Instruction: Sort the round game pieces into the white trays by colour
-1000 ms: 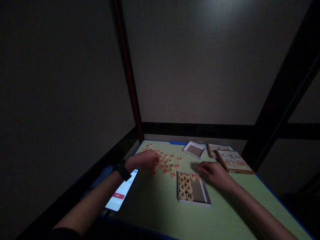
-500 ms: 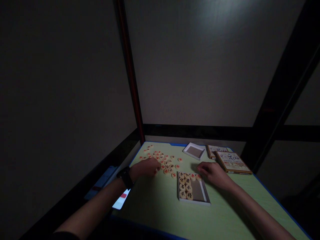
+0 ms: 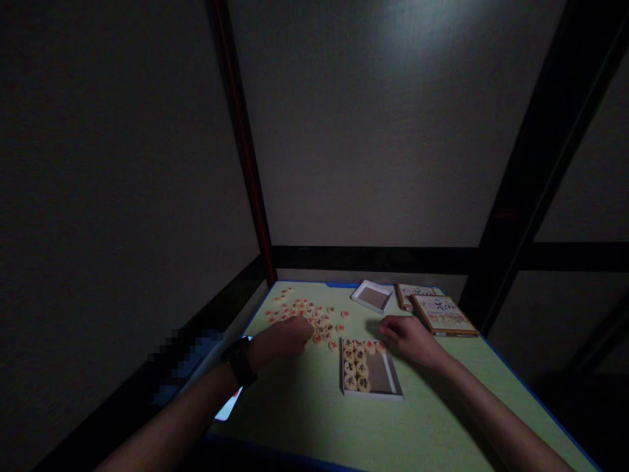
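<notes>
Round wooden Chinese chess pieces [image 3: 319,321] with red and black characters lie scattered on the green table. My left hand [image 3: 289,335], a black watch on its wrist, is low over the near side of these pieces. Its fingers are curled closed, and what they hold, if anything, is hidden. A shallow white tray [image 3: 383,383] holds several pieces in two columns at its left, plus two red ones along its far edge. Just beyond the tray's far right corner is my right hand [image 3: 405,335], fingers bent together; their inside cannot be seen.
An open white box part [image 3: 372,297] lies at the back of the table [image 3: 295,419]. Two printed game boxes [image 3: 445,314] overlap at the right rear. By the left edge, under my forearm, is a lit phone-like screen [image 3: 227,405]. Walls stand behind and to the left.
The view has turned slightly, shifting the whole scene left. My left hand has moved a little over the near pieces. My right hand stays beside the tray's far corner; the tray's contents look the same.
</notes>
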Demonstrator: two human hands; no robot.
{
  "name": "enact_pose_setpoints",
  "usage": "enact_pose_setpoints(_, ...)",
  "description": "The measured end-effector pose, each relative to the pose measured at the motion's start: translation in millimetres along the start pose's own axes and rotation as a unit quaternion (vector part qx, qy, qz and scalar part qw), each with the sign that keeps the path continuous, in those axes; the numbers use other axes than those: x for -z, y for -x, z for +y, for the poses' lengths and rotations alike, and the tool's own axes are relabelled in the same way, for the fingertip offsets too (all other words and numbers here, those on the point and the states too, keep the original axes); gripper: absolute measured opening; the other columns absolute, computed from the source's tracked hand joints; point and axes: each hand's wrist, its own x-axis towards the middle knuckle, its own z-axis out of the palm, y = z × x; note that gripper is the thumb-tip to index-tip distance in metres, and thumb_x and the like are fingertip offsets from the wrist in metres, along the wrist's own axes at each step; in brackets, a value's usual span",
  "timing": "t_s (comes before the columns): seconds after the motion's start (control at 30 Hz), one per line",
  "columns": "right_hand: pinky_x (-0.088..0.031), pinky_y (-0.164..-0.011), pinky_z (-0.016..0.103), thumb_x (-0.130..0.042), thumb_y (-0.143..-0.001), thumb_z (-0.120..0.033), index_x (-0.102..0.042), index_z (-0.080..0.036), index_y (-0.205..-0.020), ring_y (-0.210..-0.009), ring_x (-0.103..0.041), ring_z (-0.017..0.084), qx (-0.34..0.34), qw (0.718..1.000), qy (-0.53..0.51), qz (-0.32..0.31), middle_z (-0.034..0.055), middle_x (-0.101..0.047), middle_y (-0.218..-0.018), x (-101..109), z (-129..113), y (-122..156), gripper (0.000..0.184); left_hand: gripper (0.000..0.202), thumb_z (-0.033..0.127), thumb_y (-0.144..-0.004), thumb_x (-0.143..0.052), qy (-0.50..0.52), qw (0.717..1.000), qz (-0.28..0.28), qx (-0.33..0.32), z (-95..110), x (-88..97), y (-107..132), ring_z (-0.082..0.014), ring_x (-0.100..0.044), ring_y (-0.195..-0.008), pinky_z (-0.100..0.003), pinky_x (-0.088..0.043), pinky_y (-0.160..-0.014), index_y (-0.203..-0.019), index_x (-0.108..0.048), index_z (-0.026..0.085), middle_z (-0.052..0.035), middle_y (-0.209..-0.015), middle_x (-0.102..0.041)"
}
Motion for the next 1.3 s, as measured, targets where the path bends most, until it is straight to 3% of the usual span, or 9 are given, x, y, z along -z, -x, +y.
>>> enact_pose_setpoints(0.2, -0.040, -0.063, 0.028, -0.046, -0.087, -0.028, -0.070, -0.016, -0.080, -0.068, -0.063, 0.020, 0.001, 1.000, 0.014, 0.006, 0.0076, -0.072, -0.075, 1, 1, 0, 0.028, 0.009, 0.015, -0.084, -0.054, 0.035, 0.983, 0.102, -0.150, 64, 21.2, -33, -0.0186, -0.062, -0.087, -0.028, -0.050, -0.081, -0.086, -0.063, 0.017, -0.0049, -0.089, -0.067)
enact_pose_setpoints(0.33, -0.041, -0.065, 0.028, -0.046, -0.085, -0.025, -0.070, -0.015, -0.080, -0.069, -0.064, 0.020, -0.010, 1.000, 0.007, 0.015, 0.0075, -0.073, -0.075, 1, 5, -1, 0.026, 0.013, 0.017, -0.087, -0.055, 0.005, 0.983, 0.107, -0.147, 107, 26.2, -55, -0.0208, -0.066, -0.085, -0.029, -0.052, -0.073, -0.092, -0.067, 0.016, -0.0084, -0.094, -0.070)
enact_pose_setpoints(0.43, -0.041, -0.064, 0.027, -0.047, -0.085, -0.024, -0.070, -0.015, -0.079, -0.068, -0.063, 0.019, -0.016, 1.000, 0.009, 0.019, 0.0070, -0.072, -0.073, 2, 5, -1, 0.026, 0.017, 0.013, -0.089, -0.052, -0.034, 0.987, 0.077, -0.139, 120, 24.2, -67, -0.0218, -0.067, -0.085, -0.030, -0.053, -0.072, -0.092, -0.069, 0.013, -0.0105, -0.092, -0.071)
enact_pose_setpoints(0.63, -0.040, -0.064, 0.027, -0.047, -0.086, -0.024, -0.071, -0.014, -0.080, -0.068, -0.063, 0.020, -0.015, 0.999, 0.017, 0.023, 0.0080, -0.072, -0.074, 3, 4, -1, 0.027, 0.013, 0.011, -0.084, -0.060, -0.041, 0.991, 0.049, -0.118, 121, 25.6, -71, -0.0231, -0.068, -0.084, -0.031, -0.054, -0.075, -0.091, -0.071, 0.012, -0.0117, -0.091, -0.071)
enact_pose_setpoints(0.8, -0.040, -0.065, 0.027, -0.048, -0.085, -0.022, -0.071, -0.015, -0.081, -0.070, -0.064, 0.020, -0.015, 1.000, 0.011, 0.019, 0.0075, -0.073, -0.075, 1, 6, -2, 0.025, 0.017, 0.008, -0.083, -0.056, -0.014, 0.991, 0.066, -0.118, 121, 25.7, -72, -0.0228, -0.068, -0.084, -0.031, -0.054, -0.076, -0.089, -0.071, 0.013, -0.0124, -0.091, -0.071)
enact_pose_setpoints(0.97, -0.039, -0.062, 0.025, -0.050, -0.081, -0.017, -0.072, -0.015, -0.079, -0.066, -0.062, 0.017, -0.020, 0.999, 0.014, 0.031, 0.0052, -0.072, -0.072, 3, 3, -1, 0.022, 0.014, 0.013, -0.081, -0.057, 0.041, 0.991, 0.089, -0.095, 101, 38.4, -74, -0.0236, -0.067, -0.090, -0.031, -0.053, -0.079, -0.090, -0.068, 0.015, -0.0119, -0.098, -0.069)
enact_pose_setpoints(1.1, -0.033, -0.053, 0.023, -0.062, -0.073, -0.018, -0.071, -0.017, -0.068, -0.055, -0.055, 0.013, -0.026, 0.998, 0.048, -0.041, 0.0016, -0.068, -0.059, 9, -17, 6, 0.011, 0.018, 0.009, -0.080, -0.054, 0.066, 0.991, 0.106, -0.050, 75, 46.4, -69, -0.0233, -0.065, -0.095, -0.031, -0.051, -0.084, -0.091, -0.066, 0.016, -0.0108, -0.100, -0.068)
enact_pose_setpoints(1.2, -0.032, -0.054, 0.024, -0.064, -0.073, -0.022, -0.071, -0.019, -0.062, -0.055, -0.057, 0.014, 0.017, 0.987, 0.120, -0.110, 0.0031, -0.070, -0.060, 11, -39, 13, 0.014, 0.021, 0.007, -0.078, -0.052, 0.073, 0.991, 0.099, -0.051, 63, 39.5, -66, -0.0228, -0.063, -0.097, -0.031, -0.049, -0.086, -0.092, -0.065, 0.016, -0.0097, -0.099, -0.068)
enact_pose_setpoints(1.3, -0.033, -0.055, 0.027, -0.060, -0.077, -0.028, -0.073, -0.019, -0.065, -0.060, -0.063, 0.019, 0.026, 0.963, 0.238, -0.122, 0.0084, -0.073, -0.067, 7, -53, 17, 0.020, 0.022, 0.008, -0.077, -0.053, 0.084, 0.991, 0.098, -0.042, 59, 28.6, -64, -0.0223, -0.063, -0.095, -0.031, -0.049, -0.084, -0.092, -0.066, 0.017, -0.0085, -0.097, -0.069)
